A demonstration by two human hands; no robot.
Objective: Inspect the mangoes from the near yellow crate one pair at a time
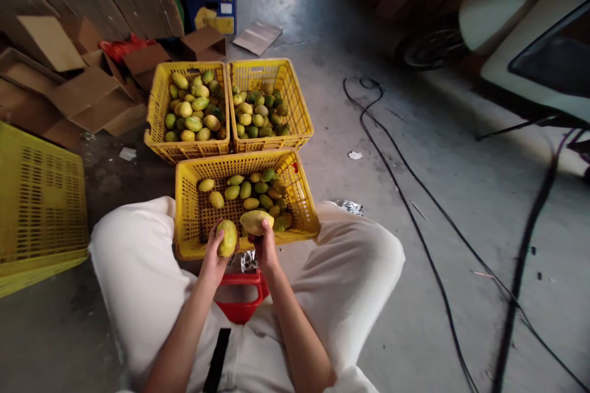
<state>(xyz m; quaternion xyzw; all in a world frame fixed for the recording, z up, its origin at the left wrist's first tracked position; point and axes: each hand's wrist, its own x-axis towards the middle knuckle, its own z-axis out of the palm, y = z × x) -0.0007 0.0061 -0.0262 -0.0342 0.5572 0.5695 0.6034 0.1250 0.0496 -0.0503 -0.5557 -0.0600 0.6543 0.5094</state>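
My left hand [216, 256] is closed around an oval yellow-green fruit [227, 238] at the near edge of the front yellow crate. A longer, yellower fruit [256, 221] with a pointed end is gripped in my right hand [266, 249], just beside it. Both fruits are held over the near rim of the front crate [184, 202], which stands between my knees. Several loose green and yellow fruits [251, 203] lie inside it, mostly toward the right side. Their exact kind I cannot tell.
Two more yellow crates, a left one [154, 116] and a right one [302, 113], hold many similar fruits behind. An upturned yellow crate [41, 209] and cardboard boxes [92, 95] stand left. Black cables [405, 196] cross the floor at right, near a white scooter [520, 67]. A red plastic seat [239, 310] is beneath me.
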